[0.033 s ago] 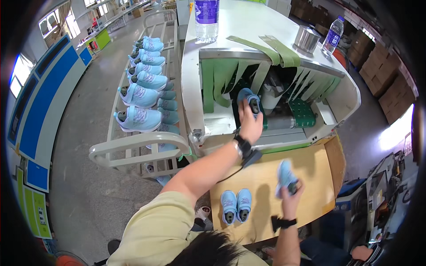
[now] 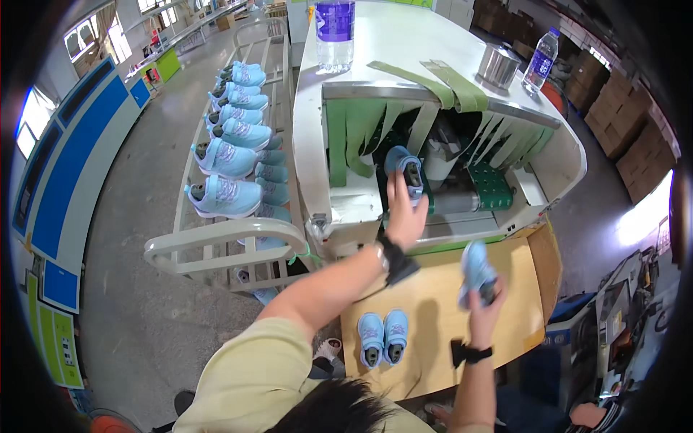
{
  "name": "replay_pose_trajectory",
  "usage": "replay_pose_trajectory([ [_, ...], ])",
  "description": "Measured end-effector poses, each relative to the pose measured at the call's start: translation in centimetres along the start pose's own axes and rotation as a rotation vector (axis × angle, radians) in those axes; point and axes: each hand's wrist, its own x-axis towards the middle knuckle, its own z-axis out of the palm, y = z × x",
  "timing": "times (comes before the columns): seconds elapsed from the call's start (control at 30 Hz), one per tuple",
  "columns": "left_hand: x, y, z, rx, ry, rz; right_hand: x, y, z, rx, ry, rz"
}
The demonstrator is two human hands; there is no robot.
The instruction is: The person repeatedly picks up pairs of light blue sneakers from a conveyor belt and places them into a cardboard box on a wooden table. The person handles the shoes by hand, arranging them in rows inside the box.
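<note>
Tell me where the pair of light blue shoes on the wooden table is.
In the head view, the pair of light blue shoes sits side by side on the wooden table, near its front left edge, below the left hand.

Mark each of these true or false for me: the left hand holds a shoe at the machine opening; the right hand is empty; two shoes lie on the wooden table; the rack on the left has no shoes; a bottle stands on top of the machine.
1. The left hand holds a blue shoe at the machine opening. True.
2. The right hand is empty. False: it holds another blue shoe.
3. Two shoes lie side by side on the wooden table. True.
4. The rack has no shoes. False: it carries a row of light blue shoes.
5. A bottle stands on the machine top. True.
</note>
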Motion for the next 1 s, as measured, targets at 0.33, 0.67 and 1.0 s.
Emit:
replay_pose_trajectory([
  [0.33,-23.1,-1.5,-9.3,0.527,-1.2,-0.194,26.9,0.3,8.9,-0.342,-0.067,-0.349],
  [0.67,-26.0,-1.0,-12.2,0.635,-1.509,-0.036,-11.9,16.4,0.4,-0.885,-0.689,0.056],
  [1.0,-26.5,-1.8,-11.7,0.636,-1.495,0.09,-27.0,13.1,-2.9,-0.888,-0.639,0.425],
])
